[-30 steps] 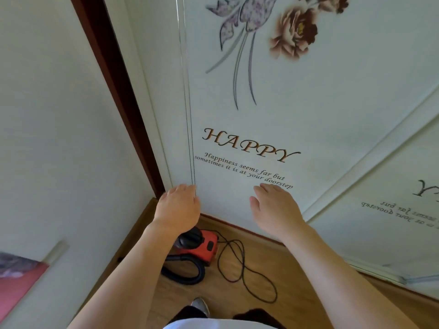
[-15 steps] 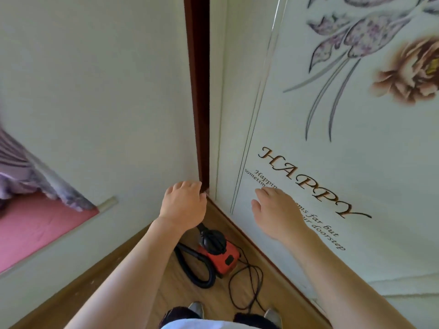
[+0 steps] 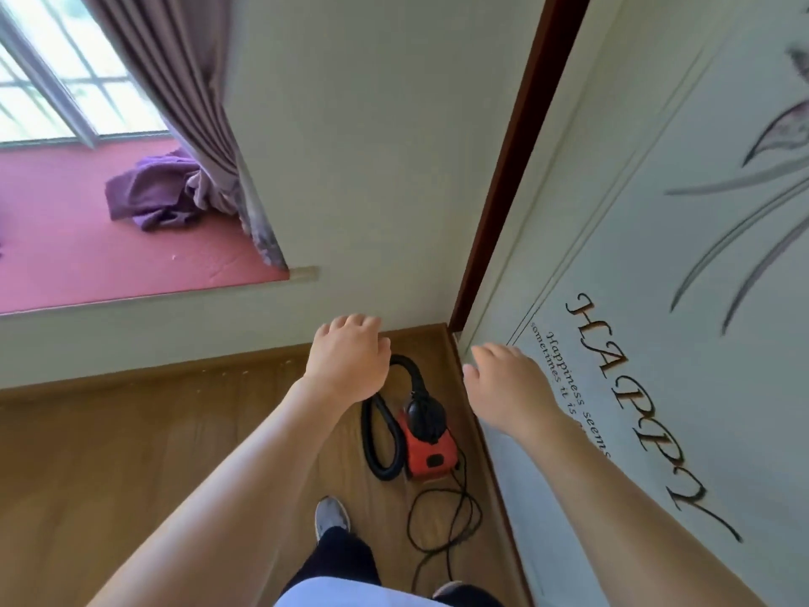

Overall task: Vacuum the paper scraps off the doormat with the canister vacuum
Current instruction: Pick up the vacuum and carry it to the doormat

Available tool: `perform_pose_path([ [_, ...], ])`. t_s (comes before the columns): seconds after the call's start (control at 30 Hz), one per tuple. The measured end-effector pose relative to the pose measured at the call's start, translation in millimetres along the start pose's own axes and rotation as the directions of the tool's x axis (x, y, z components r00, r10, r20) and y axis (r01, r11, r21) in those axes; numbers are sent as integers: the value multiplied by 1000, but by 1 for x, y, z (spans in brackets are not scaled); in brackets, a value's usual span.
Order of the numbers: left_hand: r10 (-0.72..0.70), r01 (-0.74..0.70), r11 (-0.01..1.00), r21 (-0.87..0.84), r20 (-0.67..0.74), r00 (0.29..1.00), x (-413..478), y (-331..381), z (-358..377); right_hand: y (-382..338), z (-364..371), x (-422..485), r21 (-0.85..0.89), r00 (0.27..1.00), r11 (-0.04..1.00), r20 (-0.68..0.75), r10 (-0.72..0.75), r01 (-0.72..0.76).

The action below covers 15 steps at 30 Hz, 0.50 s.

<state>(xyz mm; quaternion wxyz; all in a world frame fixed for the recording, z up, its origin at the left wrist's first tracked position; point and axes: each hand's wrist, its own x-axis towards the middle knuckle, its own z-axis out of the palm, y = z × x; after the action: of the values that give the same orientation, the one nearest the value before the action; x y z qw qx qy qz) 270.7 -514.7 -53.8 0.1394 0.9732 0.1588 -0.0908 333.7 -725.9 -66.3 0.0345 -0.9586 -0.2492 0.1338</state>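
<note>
A small red canister vacuum with a black top is seen on the brown wooden floor, a little below the centre of the frame, just beside the foot of the pale door with the brown word "HAPPY" at the right. Its black ribbed hose is bent in a loop at the left of the red body, and its thin black power cord lies in loose rings on the floor below it, toward the lower edge.

Both bare arms are stretched forward from the lower edge of the frame. The left grip is held in the air above the upper bend of the hose; its back is turned to the camera, its fingers are loosely curled, and nothing is held in it. The right grip is placed at the upper right of the vacuum, close before the door, with relaxed fingers and nothing in it; whether the door is touched cannot be told. The vacuum is thus found between the two grips and lower in the frame, apart from both.

A grey shoe is seen on the floor below the hose. A dark red-brown door frame runs up from the corner. At the upper left, a crumpled purple cloth lies on a pink window ledge beside a mauve curtain.
</note>
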Motion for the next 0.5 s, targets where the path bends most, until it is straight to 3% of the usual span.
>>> perform_pose_path([
  [0.17,-43,43,999,-8,-12,999,9,-22,9,-24,11,30,-21,997,998,36,-61,62],
  [0.5,-53,56,998,-31,89,995,66,-62,48,-32,44,86,-37,996,999,77,36,-33],
])
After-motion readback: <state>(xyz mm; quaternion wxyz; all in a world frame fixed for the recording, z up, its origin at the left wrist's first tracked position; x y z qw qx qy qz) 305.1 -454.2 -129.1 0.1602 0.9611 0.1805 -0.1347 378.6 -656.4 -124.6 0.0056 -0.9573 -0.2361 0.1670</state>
